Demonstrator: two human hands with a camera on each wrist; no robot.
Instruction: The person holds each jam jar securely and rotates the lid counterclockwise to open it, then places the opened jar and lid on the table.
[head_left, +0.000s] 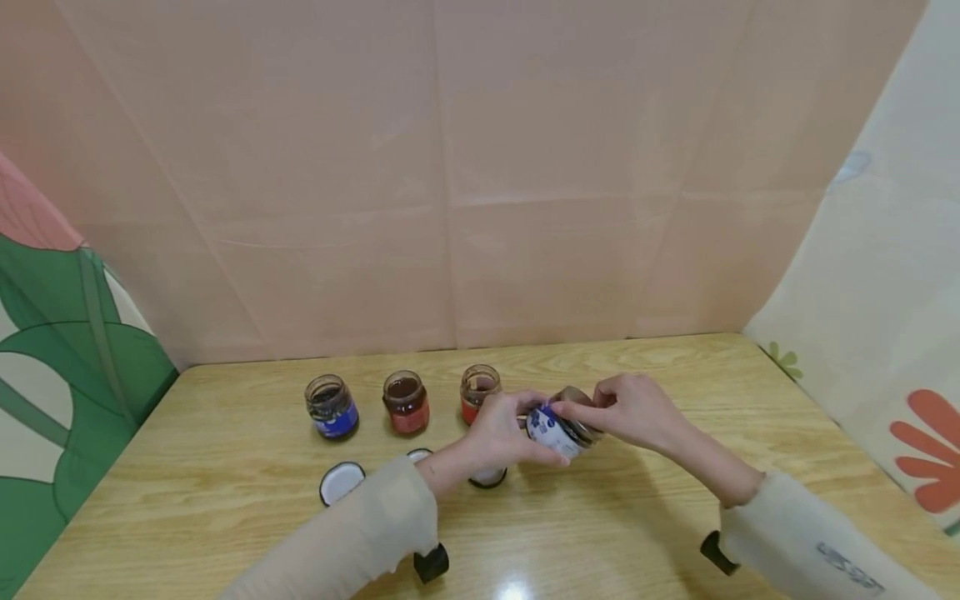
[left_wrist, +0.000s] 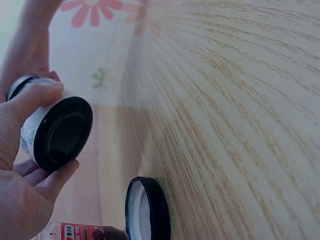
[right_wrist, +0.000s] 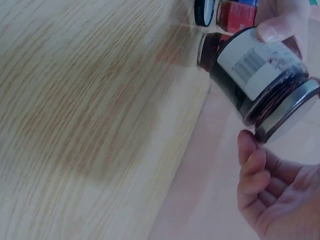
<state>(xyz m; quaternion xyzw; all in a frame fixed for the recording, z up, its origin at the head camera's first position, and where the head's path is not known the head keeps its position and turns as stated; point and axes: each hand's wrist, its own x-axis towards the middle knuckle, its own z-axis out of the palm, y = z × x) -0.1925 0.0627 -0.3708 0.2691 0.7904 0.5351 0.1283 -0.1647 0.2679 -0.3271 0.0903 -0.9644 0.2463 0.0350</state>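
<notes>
A glass jar with a white and blue label is held tilted above the table by my left hand. The thumb and fingers grip the jar around its body, and its dark base shows in the left wrist view. On its mouth sits a metal lid, seen edge-on in the right wrist view. My right hand pinches at this lid, one fingertip at its rim and the other fingers curled below.
Three jars without lids stand in a row: one blue-labelled, one red-labelled, another red-labelled by my left hand. Upturned lids lie in front: left lid, middle lid, and right lid, partly hidden by my left arm.
</notes>
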